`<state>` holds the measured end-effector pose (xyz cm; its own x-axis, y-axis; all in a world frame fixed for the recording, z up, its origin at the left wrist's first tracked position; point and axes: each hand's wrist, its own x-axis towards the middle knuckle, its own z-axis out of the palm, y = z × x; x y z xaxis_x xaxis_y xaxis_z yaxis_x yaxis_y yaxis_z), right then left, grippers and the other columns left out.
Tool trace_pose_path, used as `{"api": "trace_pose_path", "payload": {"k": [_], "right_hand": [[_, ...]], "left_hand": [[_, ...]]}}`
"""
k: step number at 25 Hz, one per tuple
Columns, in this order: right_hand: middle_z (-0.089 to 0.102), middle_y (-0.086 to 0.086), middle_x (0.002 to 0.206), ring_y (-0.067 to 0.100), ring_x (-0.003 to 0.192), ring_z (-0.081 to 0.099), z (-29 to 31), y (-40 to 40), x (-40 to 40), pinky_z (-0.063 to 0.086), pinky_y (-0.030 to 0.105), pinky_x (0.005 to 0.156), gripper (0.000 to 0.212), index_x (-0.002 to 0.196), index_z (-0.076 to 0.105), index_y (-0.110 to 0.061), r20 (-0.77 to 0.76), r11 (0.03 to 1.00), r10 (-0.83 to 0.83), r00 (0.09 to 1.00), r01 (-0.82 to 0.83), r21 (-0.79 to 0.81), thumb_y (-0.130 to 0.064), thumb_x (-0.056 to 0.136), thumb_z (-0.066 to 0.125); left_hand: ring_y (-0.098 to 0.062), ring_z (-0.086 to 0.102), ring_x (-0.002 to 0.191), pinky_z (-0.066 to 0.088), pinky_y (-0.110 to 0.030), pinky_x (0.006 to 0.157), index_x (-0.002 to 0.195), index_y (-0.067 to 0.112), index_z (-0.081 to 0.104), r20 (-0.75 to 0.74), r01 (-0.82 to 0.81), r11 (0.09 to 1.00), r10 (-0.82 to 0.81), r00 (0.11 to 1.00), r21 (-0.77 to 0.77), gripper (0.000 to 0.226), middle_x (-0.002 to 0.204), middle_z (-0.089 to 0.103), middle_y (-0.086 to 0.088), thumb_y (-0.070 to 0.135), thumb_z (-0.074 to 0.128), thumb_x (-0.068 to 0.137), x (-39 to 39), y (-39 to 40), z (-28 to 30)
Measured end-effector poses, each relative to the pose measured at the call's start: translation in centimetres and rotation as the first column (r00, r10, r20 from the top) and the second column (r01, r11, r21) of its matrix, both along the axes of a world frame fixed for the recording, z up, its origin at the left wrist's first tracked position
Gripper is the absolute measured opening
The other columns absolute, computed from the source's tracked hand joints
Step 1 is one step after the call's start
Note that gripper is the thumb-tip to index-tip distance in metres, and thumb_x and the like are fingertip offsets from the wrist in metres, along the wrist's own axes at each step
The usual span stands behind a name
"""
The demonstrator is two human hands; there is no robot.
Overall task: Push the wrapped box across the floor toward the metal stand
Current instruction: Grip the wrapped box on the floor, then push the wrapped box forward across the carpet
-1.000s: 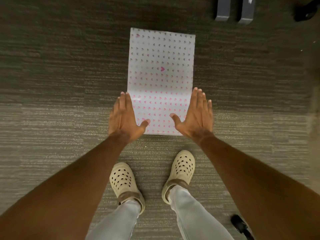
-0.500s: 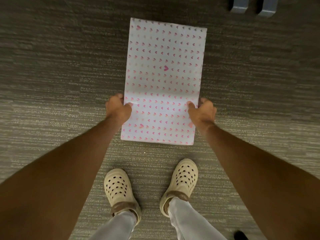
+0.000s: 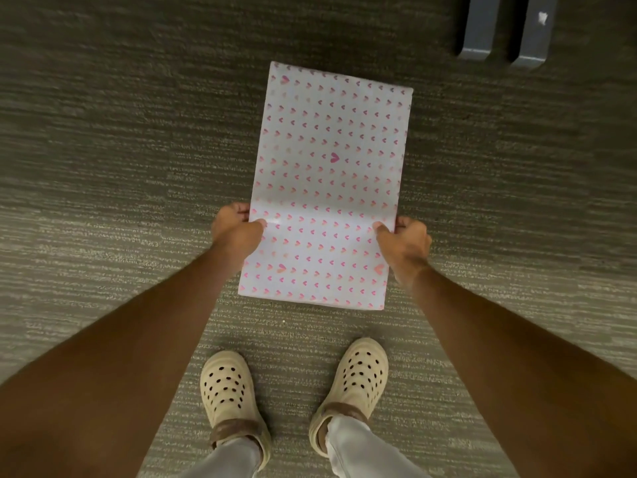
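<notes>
A long wrapped box (image 3: 327,160), white paper with small pink hearts, lies on the grey carpet in front of my feet. My left hand (image 3: 235,229) grips its left edge near the near end, thumb on top and fingers curled down the side. My right hand (image 3: 405,241) grips the right edge the same way. Two grey metal stand feet (image 3: 501,32) show at the top right, beyond the box's far right corner and apart from it.
My two cream clogs (image 3: 229,395) stand on the carpet just behind the box's near end. Striped grey carpet (image 3: 103,167) lies open to the left, right and ahead of the box.
My hands went from flat and open over the box's near end to curled around its two long edges. The stand feet now appear larger and nearer in view.
</notes>
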<state>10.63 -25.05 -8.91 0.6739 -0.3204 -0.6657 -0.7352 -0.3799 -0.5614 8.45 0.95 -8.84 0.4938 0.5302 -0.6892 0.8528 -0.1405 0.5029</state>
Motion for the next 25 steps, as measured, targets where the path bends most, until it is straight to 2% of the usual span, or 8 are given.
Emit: {"api": "trace_pose_path", "payload": {"k": [5, 10, 13, 15, 16, 19, 22, 25], "right_hand": [[0.064, -0.009, 0.093, 0.018, 0.085, 0.066, 2.0, -1.2, 2.0, 0.056, 0.026, 0.065, 0.026, 0.111, 0.069, -0.019, -0.008, 0.999, 0.042, 0.999, -0.042, -0.010, -0.032, 0.088, 0.072], [0.064, -0.013, 0.083, 0.010, 0.073, 0.065, 4.9, -1.3, 5.3, 0.046, 0.011, 0.042, 0.027, 0.108, 0.070, -0.020, 0.038, 0.996, 0.083, 0.996, -0.082, -0.032, -0.035, 0.086, 0.074], [0.074, -0.001, 0.102, 0.016, 0.078, 0.068, 6.1, -0.7, 8.5, 0.052, 0.022, 0.054, 0.026, 0.107, 0.071, -0.017, 0.073, 0.994, 0.101, 0.992, -0.097, -0.053, -0.035, 0.088, 0.072], [0.074, 0.004, 0.109, 0.020, 0.083, 0.070, 6.8, -0.2, 10.9, 0.059, 0.030, 0.065, 0.030, 0.112, 0.071, -0.016, 0.093, 0.998, 0.058, 0.994, -0.056, -0.023, -0.034, 0.089, 0.071], [0.073, 0.004, 0.111, 0.019, 0.084, 0.070, 7.1, 0.2, 12.0, 0.060, 0.031, 0.064, 0.029, 0.113, 0.070, -0.017, 0.112, 0.998, 0.066, 0.992, -0.063, -0.024, -0.035, 0.090, 0.070], [0.070, 0.003, 0.115, 0.012, 0.075, 0.065, 8.2, 1.3, 15.0, 0.053, 0.020, 0.044, 0.027, 0.115, 0.067, -0.020, 0.179, 0.996, 0.083, 0.980, -0.079, -0.030, -0.035, 0.092, 0.066], [0.066, 0.007, 0.127, 0.027, 0.104, 0.068, 8.1, 2.0, 18.2, 0.060, 0.032, 0.068, 0.036, 0.124, 0.063, -0.017, 0.230, 0.996, 0.094, 0.969, -0.093, -0.016, -0.037, 0.094, 0.064], [0.061, 0.008, 0.134, 0.029, 0.118, 0.062, 7.1, 2.1, 21.8, 0.057, 0.031, 0.074, 0.045, 0.132, 0.056, -0.014, 0.227, 0.996, 0.068, 0.972, -0.080, 0.044, -0.037, 0.094, 0.063]], "left_hand": [[-0.026, 0.066, 0.096, 0.057, -0.044, 0.083, 0.102, 0.018, 0.059, 0.023, -0.005, 0.999, 0.006, 1.000, -0.035, 0.019, 0.112, 0.069, -0.008, 0.012, 0.068, 0.086, 1.2, -0.7, 2.9], [-0.025, 0.065, 0.090, 0.056, -0.040, 0.079, 0.103, 0.016, 0.064, 0.042, 0.043, 0.999, -0.043, 0.998, 0.016, 0.018, 0.103, 0.067, -0.005, 0.016, 0.069, 0.085, 4.1, -0.5, 6.4], [-0.022, 0.065, 0.086, 0.057, -0.037, 0.075, 0.104, 0.018, 0.066, 0.085, 0.099, 0.995, -0.100, 0.991, 0.015, 0.018, 0.099, 0.066, -0.001, 0.018, 0.069, 0.086, 7.8, 0.4, 7.5], [-0.015, 0.065, 0.078, 0.054, -0.029, 0.062, 0.100, 0.018, 0.065, 0.137, 0.124, 0.991, -0.117, 0.984, -0.048, 0.012, 0.097, 0.067, -0.001, 0.017, 0.066, 0.088, 10.5, 0.9, 7.9], [-0.012, 0.064, 0.075, 0.051, -0.026, 0.057, 0.101, 0.017, 0.065, 0.150, 0.124, 0.990, -0.113, 0.982, -0.068, 0.011, 0.097, 0.067, 0.000, 0.016, 0.065, 0.089, 11.7, 1.3, 8.1], [-0.011, 0.065, 0.080, 0.050, -0.022, 0.053, 0.097, 0.021, 0.066, 0.232, 0.230, 0.965, -0.197, 0.953, -0.123, 0.008, 0.096, 0.068, 0.007, 0.020, 0.060, 0.091, 14.8, 3.1, 8.6], [0.002, 0.067, 0.070, 0.049, -0.011, 0.048, 0.092, 0.027, 0.062, 0.352, 0.338, 0.918, -0.252, 0.902, -0.208, 0.011, 0.079, 0.070, 0.022, 0.019, 0.056, 0.094, 17.7, 4.0, 8.6], [0.002, 0.059, 0.064, 0.044, -0.011, 0.041, 0.099, 0.018, 0.063, 0.332, 0.239, 0.964, -0.188, 0.925, -0.119, 0.008, 0.079, 0.062, 0.018, 0.017, 0.059, 0.092, 22.0, 3.7, 7.1]]}}
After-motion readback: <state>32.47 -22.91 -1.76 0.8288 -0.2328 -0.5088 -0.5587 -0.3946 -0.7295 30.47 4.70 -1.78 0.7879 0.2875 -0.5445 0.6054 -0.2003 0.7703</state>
